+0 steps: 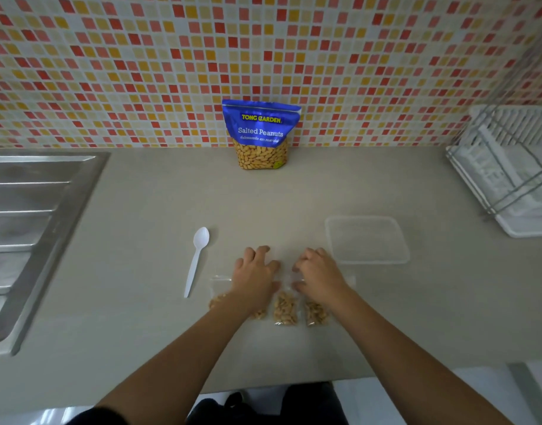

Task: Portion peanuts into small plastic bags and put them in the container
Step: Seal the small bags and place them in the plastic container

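Several small clear bags of peanuts lie in a row on the grey counter (140,302) near its front edge. One sits at the left (218,299), one in the middle (285,308) and one at the right (315,313). My left hand (255,273) and my right hand (318,271) sit side by side over the bags' tops. Their fingers are bent and pinch the top of the middle bag from both sides. A clear plastic container (367,240) lies flat just beyond my right hand. The blue Salted Peanuts pouch (261,133) stands upright against the tiled wall.
A white plastic spoon (197,260) lies to the left of my left hand. A steel sink with a drainboard (33,225) fills the left side. A white dish rack (509,173) stands at the far right. The counter's front edge is close below the bags.
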### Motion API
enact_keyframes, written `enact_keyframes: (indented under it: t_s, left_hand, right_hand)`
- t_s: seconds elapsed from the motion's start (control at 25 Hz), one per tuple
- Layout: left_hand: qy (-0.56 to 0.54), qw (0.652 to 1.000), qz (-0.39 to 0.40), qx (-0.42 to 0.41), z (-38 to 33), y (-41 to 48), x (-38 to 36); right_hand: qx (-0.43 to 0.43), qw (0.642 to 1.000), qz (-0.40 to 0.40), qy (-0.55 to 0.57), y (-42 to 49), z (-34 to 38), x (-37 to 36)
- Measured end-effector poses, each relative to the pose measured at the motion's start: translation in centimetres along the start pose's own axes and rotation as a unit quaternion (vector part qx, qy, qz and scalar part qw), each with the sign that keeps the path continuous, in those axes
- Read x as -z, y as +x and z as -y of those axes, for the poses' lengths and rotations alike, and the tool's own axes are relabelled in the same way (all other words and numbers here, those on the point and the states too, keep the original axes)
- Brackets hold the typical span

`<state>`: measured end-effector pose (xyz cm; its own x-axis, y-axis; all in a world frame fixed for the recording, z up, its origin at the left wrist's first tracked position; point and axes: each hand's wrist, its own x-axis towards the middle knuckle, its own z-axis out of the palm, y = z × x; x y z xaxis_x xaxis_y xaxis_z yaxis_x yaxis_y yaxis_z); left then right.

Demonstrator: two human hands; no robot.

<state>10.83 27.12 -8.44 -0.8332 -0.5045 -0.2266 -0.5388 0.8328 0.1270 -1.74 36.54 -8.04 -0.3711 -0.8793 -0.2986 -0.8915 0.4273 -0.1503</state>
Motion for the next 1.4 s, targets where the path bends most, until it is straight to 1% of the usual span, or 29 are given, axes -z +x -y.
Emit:
enact_keyframes:
  t_s: [0.12,0.2,0.24,0.28,0.32,0.36,0.4,0.48,0.52,0.64,0.68,0.72,0.76,0.84,0.92,1.0,1.12,1.2,1.28,1.4]
  left_hand:
    - [0.018,1.0,0.001,0.008,-0.4,0.5,-0.7]
    - [-0.015,1.0,-0.026,-0.006,-0.1,0.7,-0.8]
    - [-0.06,0.997,-0.039,-0.032,0.1,0.7,-0.6]
    - [-0.145,0.987,-0.047,-0.048,0.2,0.6,-0.3]
    - [-0.239,0.969,-0.044,-0.047,0.3,0.4,0.2]
    - [-0.312,0.949,-0.033,-0.031,0.4,0.2,0.8]
    - [-0.37,0.928,-0.032,-0.016,0.5,-0.1,1.6]
    - [-0.453,0.891,-0.038,-0.01,0.7,-0.2,3.6]
    - [-0.488,0.872,-0.042,-0.018,0.9,0.0,4.8]
    - [-0.567,0.821,-0.036,-0.054,1.6,0.9,9.9]
    - [-0.581,0.81,-0.028,-0.069,1.9,1.3,11.6]
    - [-0.585,0.806,-0.023,-0.083,2.1,1.6,13.2]
    - [-0.575,0.812,-0.023,-0.096,2.2,1.7,14.6]
    - [-0.523,0.843,-0.046,-0.116,2.5,2.1,16.6]
    - [-0.446,0.88,-0.093,-0.138,2.6,2.6,17.6]
    - [-0.36,0.906,-0.144,-0.17,2.7,3.1,18.2]
    - [-0.275,0.918,-0.194,-0.208,2.8,3.5,18.7]
    - [-0.245,0.922,-0.204,-0.219,2.8,3.6,19.0]
    - [-0.238,0.924,-0.2,-0.221,3.0,3.7,19.1]
    - [-0.243,0.925,-0.191,-0.22,3.5,4.0,18.9]
  right_hand:
    - [0.006,1.0,-0.026,0.005,-0.1,0.2,-0.7]
    - [0.007,0.999,-0.04,0.012,-0.3,0.1,-1.0]
    - [0.011,0.998,-0.053,0.025,-0.4,-0.1,-1.0]
    - [0.013,0.996,-0.074,0.05,-0.6,-0.2,-0.9]
    - [0.009,0.991,-0.096,0.093,-0.9,-0.3,-0.7]
    - [-0.005,0.98,-0.115,0.16,-1.4,-0.5,-0.2]
    - [-0.027,0.962,-0.116,0.244,-1.8,-0.7,0.5]
    - [-0.05,0.907,-0.094,0.406,-2.2,-1.1,2.6]
    - [-0.047,0.885,-0.097,0.453,-2.2,-1.3,3.7]
    - [-0.024,0.845,-0.147,0.513,-1.7,-1.4,7.9]
    - [-0.012,0.837,-0.171,0.519,-1.6,-1.2,9.4]
    - [-0.002,0.833,-0.194,0.519,-1.4,-1.1,10.7]
    - [0.007,0.832,-0.215,0.512,-1.3,-0.8,11.9]
    - [0.015,0.836,-0.245,0.491,-1.2,-0.2,13.7]
    - [0.013,0.843,-0.271,0.465,-1.1,0.6,14.6]
    - [0.014,0.842,-0.292,0.454,-1.0,1.4,15.1]
    - [0.008,0.842,-0.31,0.441,-1.0,1.9,15.5]
    - [-0.008,0.852,-0.317,0.416,-1.1,2.3,15.6]
    - [-0.028,0.857,-0.329,0.396,-1.1,2.7,15.6]
    - [-0.049,0.845,-0.336,0.414,-1.2,3.4,15.4]
